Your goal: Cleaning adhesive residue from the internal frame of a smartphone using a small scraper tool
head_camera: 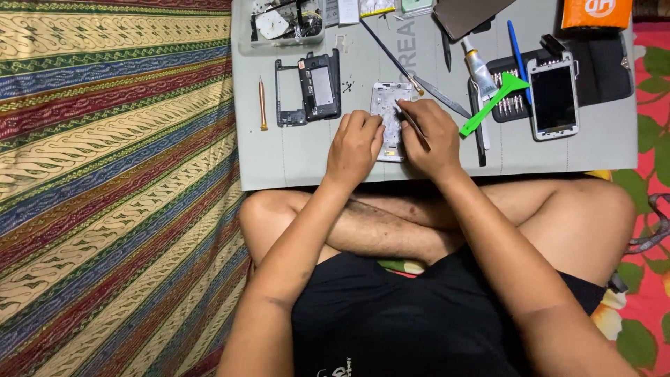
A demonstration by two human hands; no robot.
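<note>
My right hand (429,136) pinched a thin tool (412,124), tip on the white phone frame (388,105) my left hand (354,146) pressed flat mid-mat. By my judgement the strip-down was well along: the black back shell (319,85) lay off at ten o'clock, the screen (553,98) at three; reassembly remained.

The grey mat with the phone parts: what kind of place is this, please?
Probably a home phone-repair spot on the floor. A grey work mat lies on patterned cloth, with an opened phone frame, a screwdriver bit set and a parts tray.
</note>
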